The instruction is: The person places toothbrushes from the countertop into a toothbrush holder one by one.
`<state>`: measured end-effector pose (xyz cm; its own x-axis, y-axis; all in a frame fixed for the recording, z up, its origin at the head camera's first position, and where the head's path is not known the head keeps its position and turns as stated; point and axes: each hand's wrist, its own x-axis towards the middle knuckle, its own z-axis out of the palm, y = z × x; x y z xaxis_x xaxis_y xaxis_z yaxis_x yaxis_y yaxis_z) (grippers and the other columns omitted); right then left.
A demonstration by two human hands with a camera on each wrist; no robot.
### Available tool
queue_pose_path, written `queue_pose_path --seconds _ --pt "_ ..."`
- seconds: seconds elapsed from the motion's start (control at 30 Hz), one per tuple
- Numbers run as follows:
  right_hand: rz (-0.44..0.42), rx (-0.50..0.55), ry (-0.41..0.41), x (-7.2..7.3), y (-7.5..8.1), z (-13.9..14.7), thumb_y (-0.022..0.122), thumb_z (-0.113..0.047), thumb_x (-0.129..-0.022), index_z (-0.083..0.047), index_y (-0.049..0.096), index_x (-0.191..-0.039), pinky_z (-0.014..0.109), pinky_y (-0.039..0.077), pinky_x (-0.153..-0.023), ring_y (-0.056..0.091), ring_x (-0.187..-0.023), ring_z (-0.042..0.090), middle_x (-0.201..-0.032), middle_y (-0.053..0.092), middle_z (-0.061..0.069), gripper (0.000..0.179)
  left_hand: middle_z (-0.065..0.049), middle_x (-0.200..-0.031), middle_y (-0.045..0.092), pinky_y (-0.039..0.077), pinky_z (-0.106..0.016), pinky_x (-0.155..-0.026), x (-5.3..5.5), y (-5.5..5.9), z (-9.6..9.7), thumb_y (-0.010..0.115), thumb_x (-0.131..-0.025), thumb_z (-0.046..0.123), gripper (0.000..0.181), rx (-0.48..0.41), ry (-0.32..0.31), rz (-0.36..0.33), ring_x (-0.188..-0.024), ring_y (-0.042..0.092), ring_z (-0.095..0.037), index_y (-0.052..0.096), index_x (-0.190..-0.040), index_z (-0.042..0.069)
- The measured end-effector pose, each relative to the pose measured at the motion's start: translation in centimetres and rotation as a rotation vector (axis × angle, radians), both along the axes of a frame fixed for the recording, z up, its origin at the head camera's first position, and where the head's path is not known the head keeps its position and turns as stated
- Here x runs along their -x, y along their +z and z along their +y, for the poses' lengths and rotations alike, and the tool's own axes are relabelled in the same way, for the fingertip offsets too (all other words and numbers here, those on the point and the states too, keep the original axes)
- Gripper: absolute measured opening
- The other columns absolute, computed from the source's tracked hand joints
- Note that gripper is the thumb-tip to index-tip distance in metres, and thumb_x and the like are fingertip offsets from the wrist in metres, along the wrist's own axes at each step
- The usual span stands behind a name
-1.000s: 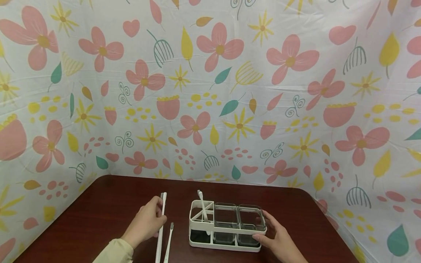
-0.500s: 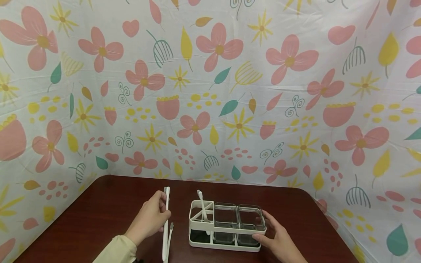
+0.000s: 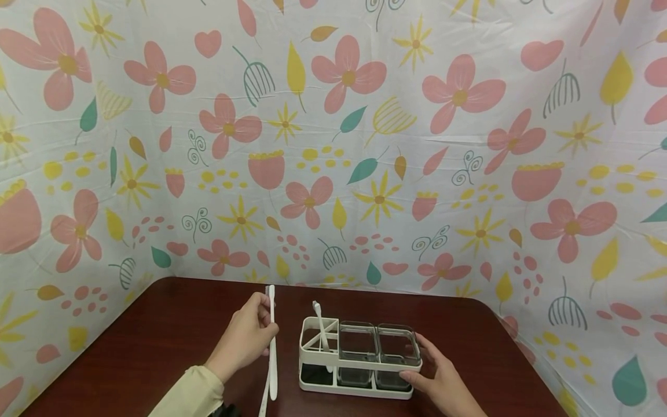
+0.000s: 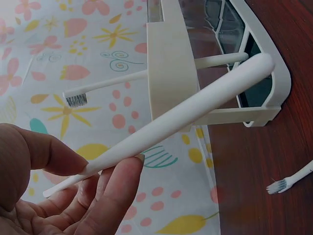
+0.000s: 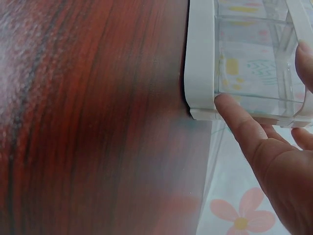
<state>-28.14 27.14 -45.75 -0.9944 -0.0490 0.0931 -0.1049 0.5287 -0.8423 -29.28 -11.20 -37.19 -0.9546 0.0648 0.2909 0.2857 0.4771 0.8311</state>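
My left hand (image 3: pixel 245 333) pinches a white toothbrush (image 3: pixel 273 362) near its bristled end, between thumb and fingers. The handle slants downward, left of a white toothbrush holder (image 3: pixel 375 366); the left wrist view shows its rounded end (image 4: pixel 254 68) in front of the holder. A second toothbrush (image 3: pixel 322 327) leans in the holder's divided left section, bristles up. Another toothbrush (image 4: pixel 296 178) lies on the table, partly hidden behind the held one in the head view. My right hand (image 3: pixel 443 376) grips the holder's right end, thumb in front and fingers around the side.
Two clear cups (image 3: pixel 398 341) sit side by side in the holder's middle and right sections. The dark red-brown table (image 3: pixel 208 298) has rounded far corners. A flower-patterned cloth (image 3: pixel 333 145) hangs behind it and along both sides.
My left hand has shifted right and slightly away with the toothbrush, and the handle's lower end has lifted into view. My right hand and the holder have stayed put.
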Motion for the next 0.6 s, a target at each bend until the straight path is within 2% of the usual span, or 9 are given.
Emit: queue_pose_path --seconds 0.27,0.4,0.6 --pt "0.002 0.009 -0.001 -0.04 0.02 -0.03 0.080 -0.026 -0.084 0.001 0.032 -0.150 0.060 0.045 -0.095 0.046 -0.128 0.047 -0.139 0.050 0.025 0.086 -0.007 -0.080 0.053 0.051 -0.029 -0.044 0.20 0.48 0.25 0.060 -0.082 -0.007 0.031 -0.045 -0.002 0.013 -0.052 0.055 -0.019 0.050 -0.109 0.005" --pt "0.002 0.018 -0.001 -0.07 0.01 -0.04 0.080 -0.025 -0.084 0.002 0.032 -0.150 0.061 0.044 -0.096 0.044 -0.129 0.048 -0.142 0.047 0.026 0.086 -0.007 -0.079 0.054 0.051 -0.030 -0.043 0.33 0.59 0.32 0.060 -0.082 -0.007 0.031 -0.054 -0.001 0.021 -0.049 0.055 -0.019 0.051 -0.108 0.005" --pt "0.000 0.029 -0.004 -0.08 -0.01 -0.11 0.081 -0.025 -0.084 0.002 0.032 -0.150 0.061 0.042 -0.097 0.043 -0.130 0.049 -0.144 0.045 0.027 0.087 -0.007 -0.081 0.054 0.052 -0.031 -0.044 0.51 1.00 0.60 0.060 -0.083 -0.006 0.031 -0.069 0.002 0.013 -0.053 0.056 -0.018 0.051 -0.110 0.005"
